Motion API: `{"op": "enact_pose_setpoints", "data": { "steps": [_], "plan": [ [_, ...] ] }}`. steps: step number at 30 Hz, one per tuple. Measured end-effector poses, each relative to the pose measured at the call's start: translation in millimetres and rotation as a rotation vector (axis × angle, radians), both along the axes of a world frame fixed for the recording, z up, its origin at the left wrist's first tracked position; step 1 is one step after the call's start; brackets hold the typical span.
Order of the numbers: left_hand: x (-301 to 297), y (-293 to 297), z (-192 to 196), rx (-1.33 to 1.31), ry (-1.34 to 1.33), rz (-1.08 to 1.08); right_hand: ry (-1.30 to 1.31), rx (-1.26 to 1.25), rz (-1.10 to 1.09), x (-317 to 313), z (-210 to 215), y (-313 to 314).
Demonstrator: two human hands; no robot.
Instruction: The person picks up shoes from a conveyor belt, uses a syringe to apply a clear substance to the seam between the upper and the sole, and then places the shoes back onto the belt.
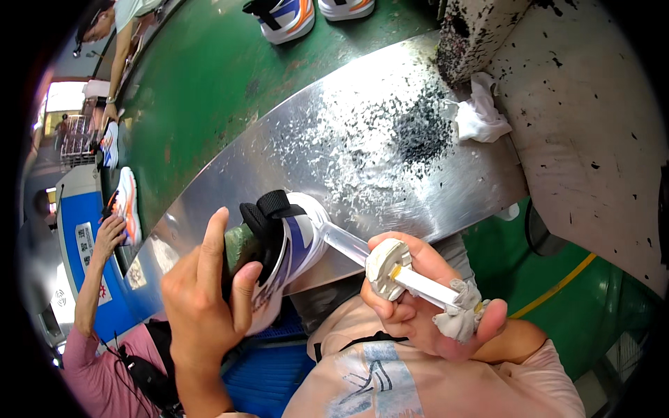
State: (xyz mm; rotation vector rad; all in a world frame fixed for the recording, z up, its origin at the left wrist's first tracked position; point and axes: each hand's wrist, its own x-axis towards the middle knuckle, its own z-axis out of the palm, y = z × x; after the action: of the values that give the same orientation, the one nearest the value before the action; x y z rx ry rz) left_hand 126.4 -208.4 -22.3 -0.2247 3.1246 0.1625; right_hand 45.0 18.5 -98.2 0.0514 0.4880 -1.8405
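My left hand [205, 285] holds a white and blue sports shoe [296, 240] with black pull loops. Its thumb and index finger are at the collar, next to a green block [239, 249] inside the opening; the other fingers are mostly hidden. My right hand [425, 292] is closed around a clear syringe [345, 244]. White wrapping covers the syringe's flange [388, 269], and a bunched pale cloth [460, 310] covers the plunger's end, near my thumb. At the shoe's white sole edge, the syringe's front end touches or nearly touches; the exact contact is too small to tell.
A metal plate [306, 164] lies ahead, spattered with white and black flecks. On it rests a crumpled white cloth [481, 115] beside a stained block [474, 42]. Beyond runs a green surface [202, 90] carrying other shoes [286, 19]. At left, a co-worker's hand [109, 235] touches another shoe [125, 205].
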Motion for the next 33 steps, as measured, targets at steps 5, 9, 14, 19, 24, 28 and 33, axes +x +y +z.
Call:
{"op": "enact_pose_setpoints", "data": {
  "steps": [5,9,14,19,24,28,33],
  "plan": [
    [-5.8,19.8,-5.9,0.031,0.052,0.211,0.034,-0.010,-0.101,10.7,5.5,-4.1],
    [-20.6,29.5,1.3,-0.006,-0.007,0.351,0.042,-0.019,-0.140,20.6,11.4,-9.8],
    [-22.5,22.5,2.7,0.058,0.027,0.413,0.133,-0.035,-0.131,39.6,13.6,-16.1],
    [-23.4,12.4,3.9,0.162,0.066,0.408,0.264,-0.035,-0.095,60.4,17.4,-14.4],
    [-17.6,1.9,-0.5,0.216,0.095,0.437,0.327,-0.047,-0.123,68.7,9.6,-12.7],
    [9.8,13.0,-4.0,0.264,0.146,0.361,0.146,-0.134,-0.227,36.7,-1.3,-5.6],
    [46.9,-24.8,1.0,0.333,0.105,-0.227,-0.343,-0.265,-0.051,-23.5,-28.0,-43.4]
  ]
}}
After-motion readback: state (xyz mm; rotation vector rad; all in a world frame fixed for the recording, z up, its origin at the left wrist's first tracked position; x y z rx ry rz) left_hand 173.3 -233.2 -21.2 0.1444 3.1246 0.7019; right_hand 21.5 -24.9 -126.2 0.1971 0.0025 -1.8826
